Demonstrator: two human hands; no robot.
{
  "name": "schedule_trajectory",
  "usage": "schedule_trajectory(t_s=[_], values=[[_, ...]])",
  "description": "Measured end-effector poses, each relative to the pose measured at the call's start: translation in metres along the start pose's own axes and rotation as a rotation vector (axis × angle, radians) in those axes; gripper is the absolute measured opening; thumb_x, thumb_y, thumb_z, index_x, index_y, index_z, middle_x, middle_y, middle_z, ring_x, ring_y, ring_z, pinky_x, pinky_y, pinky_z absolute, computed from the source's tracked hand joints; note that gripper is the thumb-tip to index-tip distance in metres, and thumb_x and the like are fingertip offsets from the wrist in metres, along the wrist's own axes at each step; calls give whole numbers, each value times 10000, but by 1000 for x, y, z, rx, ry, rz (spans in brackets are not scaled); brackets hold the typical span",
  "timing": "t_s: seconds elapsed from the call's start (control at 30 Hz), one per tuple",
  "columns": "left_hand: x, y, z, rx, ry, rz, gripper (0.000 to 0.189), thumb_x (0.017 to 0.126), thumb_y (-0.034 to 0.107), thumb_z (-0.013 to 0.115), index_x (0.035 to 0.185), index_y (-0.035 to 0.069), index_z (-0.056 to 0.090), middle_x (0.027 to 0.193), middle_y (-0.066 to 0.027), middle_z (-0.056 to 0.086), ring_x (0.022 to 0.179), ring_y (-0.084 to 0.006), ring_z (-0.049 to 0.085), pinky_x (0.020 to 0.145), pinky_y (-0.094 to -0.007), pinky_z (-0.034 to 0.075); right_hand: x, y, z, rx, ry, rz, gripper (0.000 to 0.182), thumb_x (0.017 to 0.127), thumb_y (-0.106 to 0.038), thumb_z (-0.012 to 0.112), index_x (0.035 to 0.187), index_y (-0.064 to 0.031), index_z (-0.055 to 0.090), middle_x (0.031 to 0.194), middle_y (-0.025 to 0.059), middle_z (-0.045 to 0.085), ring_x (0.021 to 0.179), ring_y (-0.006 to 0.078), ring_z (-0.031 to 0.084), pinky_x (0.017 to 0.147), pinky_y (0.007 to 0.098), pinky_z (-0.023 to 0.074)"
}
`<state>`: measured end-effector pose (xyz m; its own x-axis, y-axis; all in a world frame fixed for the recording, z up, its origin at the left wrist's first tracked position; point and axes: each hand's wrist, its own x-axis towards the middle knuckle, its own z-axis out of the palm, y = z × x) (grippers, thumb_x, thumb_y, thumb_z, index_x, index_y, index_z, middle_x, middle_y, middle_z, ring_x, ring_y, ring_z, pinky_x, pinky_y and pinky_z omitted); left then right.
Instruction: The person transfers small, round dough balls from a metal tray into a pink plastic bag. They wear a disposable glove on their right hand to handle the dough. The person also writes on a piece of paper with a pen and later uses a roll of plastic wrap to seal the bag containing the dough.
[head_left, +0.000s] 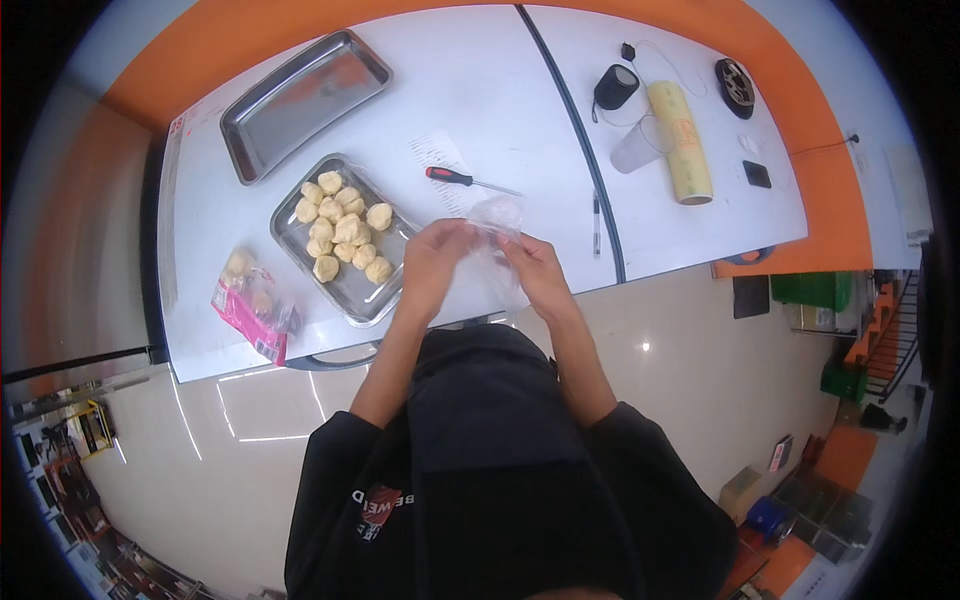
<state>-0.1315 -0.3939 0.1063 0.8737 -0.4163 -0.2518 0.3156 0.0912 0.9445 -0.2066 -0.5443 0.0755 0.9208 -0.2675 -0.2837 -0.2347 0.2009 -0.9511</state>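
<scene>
Between my two hands is a thin clear plastic bag (496, 215), crumpled at its top and hanging loose below. My left hand (433, 259) pinches one side of it with thumb and fingers. On the other side, my right hand (534, 264) grips the film near its upper part. Just left of my left hand lies a steel tray (379, 184) with several pale yellow, dough-like balls (349, 229) in it. Beyond the bag, a screwdriver (450, 175) with a red and black handle rests across a printed sheet of paper (435, 150).
A second steel tray (300, 105) stands at the back left. Near the left front edge sits a pink and clear plastic package (259, 307) with round items inside. Right of the table seam (577, 135) are a roll of film (681, 146), a clear cup (634, 150) and a black speaker (616, 86). A pen (597, 225) lies beside the seam.
</scene>
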Motion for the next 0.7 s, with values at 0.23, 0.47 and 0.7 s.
schedule_trajectory(t_s=[0.23,0.47,0.7], values=[[39,-54,-11,-592,-245,-405,156,946,165,556,969,31,632,926,-53,651,853,-165,635,792,-317,515,7,-2,-4,853,70,214,279,956,-194,523,1117,10,621,928,73,653,838,199,622,798,325,503],[55,-66,36,-434,-466,-596,257,924,250,592,1097,64,630,1013,-6,633,917,-157,600,791,-345,501,3,59,-44,1527,-552,-31,438,862,-107,407,1238,30,585,1296,171,582,1241,328,511,1099,485,338],[67,-96,50,-334,-871,-442,352,944,226,577,1260,69,592,1178,-3,623,1120,-192,574,934,-367,483,-6,48,-31,1634,-519,-137,353,942,-211,450,1241,-39,523,1172,161,560,1073,338,572,936,489,476]])
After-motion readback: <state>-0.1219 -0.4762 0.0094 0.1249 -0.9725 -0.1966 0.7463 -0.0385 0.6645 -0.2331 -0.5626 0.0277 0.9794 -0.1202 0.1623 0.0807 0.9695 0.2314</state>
